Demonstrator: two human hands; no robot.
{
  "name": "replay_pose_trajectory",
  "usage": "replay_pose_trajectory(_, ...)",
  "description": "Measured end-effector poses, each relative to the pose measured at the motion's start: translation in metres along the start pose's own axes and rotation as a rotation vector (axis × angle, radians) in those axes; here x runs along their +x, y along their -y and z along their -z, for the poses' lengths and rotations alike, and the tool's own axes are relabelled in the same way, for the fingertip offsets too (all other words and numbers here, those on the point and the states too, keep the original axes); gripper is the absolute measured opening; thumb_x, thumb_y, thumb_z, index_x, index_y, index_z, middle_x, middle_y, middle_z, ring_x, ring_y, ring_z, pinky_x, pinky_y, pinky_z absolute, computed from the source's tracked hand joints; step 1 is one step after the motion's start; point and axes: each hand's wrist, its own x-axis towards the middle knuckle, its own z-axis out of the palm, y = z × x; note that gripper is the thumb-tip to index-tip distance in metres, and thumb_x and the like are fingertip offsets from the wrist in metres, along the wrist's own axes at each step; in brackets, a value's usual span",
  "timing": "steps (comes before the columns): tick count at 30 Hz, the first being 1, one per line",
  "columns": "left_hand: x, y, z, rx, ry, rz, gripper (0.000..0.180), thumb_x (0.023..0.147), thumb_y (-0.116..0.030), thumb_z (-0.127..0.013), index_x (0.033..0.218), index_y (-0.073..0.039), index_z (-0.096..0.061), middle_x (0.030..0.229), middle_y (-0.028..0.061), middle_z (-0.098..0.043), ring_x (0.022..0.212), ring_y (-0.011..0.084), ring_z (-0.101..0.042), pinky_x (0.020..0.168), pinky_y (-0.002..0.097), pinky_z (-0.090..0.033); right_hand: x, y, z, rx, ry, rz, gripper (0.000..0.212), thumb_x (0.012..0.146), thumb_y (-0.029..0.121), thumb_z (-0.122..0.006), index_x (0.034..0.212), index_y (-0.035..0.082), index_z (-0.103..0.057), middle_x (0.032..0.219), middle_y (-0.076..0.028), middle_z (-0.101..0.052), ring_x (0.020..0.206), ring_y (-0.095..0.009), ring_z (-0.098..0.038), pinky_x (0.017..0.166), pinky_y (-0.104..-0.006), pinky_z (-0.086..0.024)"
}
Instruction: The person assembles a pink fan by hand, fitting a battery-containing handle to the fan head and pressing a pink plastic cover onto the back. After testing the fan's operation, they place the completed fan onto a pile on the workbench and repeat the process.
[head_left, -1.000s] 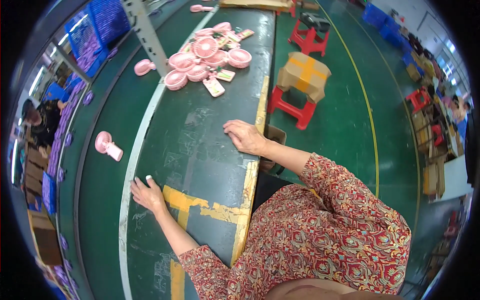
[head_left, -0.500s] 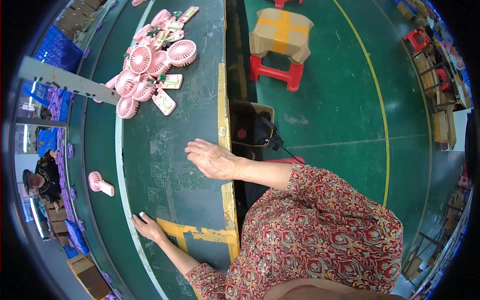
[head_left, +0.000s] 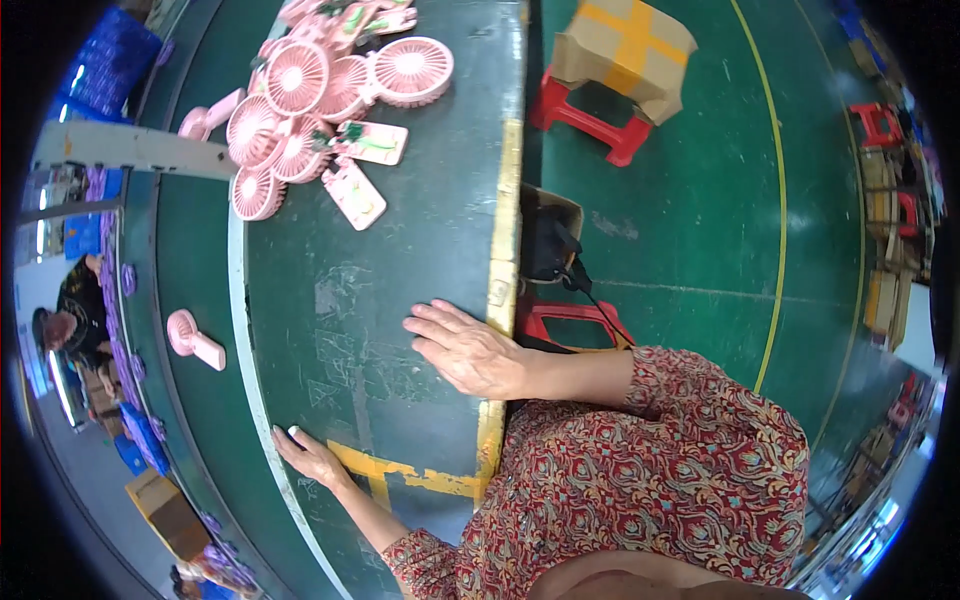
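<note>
Both bare hands are free. The left grip lies at the metal edge of the tabletop, fingers stretched out, a white cap on one tip, nothing in it. The right grip is palm down over the tabletop, also holding nothing, its fingers a little apart; from here I can't tell whether the palm presses on the surface. Half a second ago those fingers were more bunched; now they reach out straighter. The left one keeps its place at the edge.

The pile of pink fans sits ahead of both grips, well apart from them, and it looks just as it was heaped before. Its nearest pieces to the right grip are two pale handles. Forward and left of the left grip, beyond the metal edge, a lone fan lies on the green belt. The yellow tape runs between the left grip and the wearer's body.

The whole view has swung a bit, so beside the right forearm a red stool shows more fully; earlier only a sliver of it did. Farther ahead, to the right grip's right, a wrapped carton rests on another stool.
</note>
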Motion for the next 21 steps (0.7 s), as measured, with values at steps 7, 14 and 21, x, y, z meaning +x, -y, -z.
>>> replay_pose_trajectory(7, -0.002, -0.009, 0.006, 0.008, -0.004, 0.042, 0.041, 0.095, -0.020, -0.043, 0.127, 0.006, -0.046, 0.133, 0.0241, -0.043, 0.124, 0.0363, -0.040, 0.106, 0.0412, -0.029, 0.010, 0.004, 0.005, -0.054, 0.026, -0.002, 0.034, 0.069, 0.005, -0.061, 0.102, -0.005, -0.058, 0.124, -0.019, -0.050, 0.122, -0.033, -0.043, 0.105, -0.0452, -0.032)
replay_pose_trajectory(14, -0.003, -0.012, 0.008, 0.005, -0.021, 0.078, 0.039, 0.091, -0.015, -0.048, 0.125, 0.003, -0.048, 0.132, 0.0213, -0.045, 0.124, 0.0354, -0.041, 0.105, 0.0425, -0.030, 0.015, 0.015, 0.010, -0.061, 0.086, -0.017, 0.029, 0.072, 0.001, -0.060, 0.101, -0.001, -0.058, 0.122, -0.015, -0.052, 0.120, -0.032, -0.045, 0.103, -0.0453, -0.034)
replay_pose_trajectory(21, -0.002, -0.006, 0.003, 0.036, -0.064, 0.056, 0.041, 0.090, -0.020, -0.048, 0.124, 0.002, -0.050, 0.132, 0.0198, -0.046, 0.124, 0.0341, -0.041, 0.105, 0.0429, -0.029, 0.012, 0.012, 0.004, -0.088, 0.018, 0.014, 0.028, 0.073, 0.000, -0.060, 0.100, 0.000, -0.057, 0.122, -0.015, -0.051, 0.120, -0.031, -0.046, 0.103, -0.0467, -0.034)
